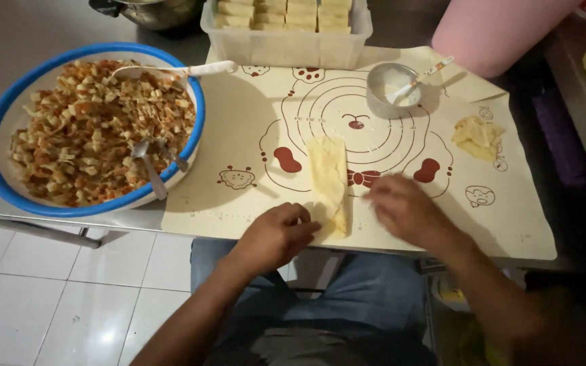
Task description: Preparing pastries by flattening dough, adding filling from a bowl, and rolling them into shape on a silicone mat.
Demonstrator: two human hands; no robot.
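On mat, left hand touching wrapper

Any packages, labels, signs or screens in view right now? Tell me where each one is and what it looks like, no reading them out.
No screens or signs.
Clear plastic container: top centre, rectangular, holding rows of pale yellow blocks.
Printed baking mat: under both hands, cream, with dark red concentric ring markings, ruler marks along its edge and cartoon drawings.
Left hand and right hand press a pale dough wrapper at the mat's near edge.
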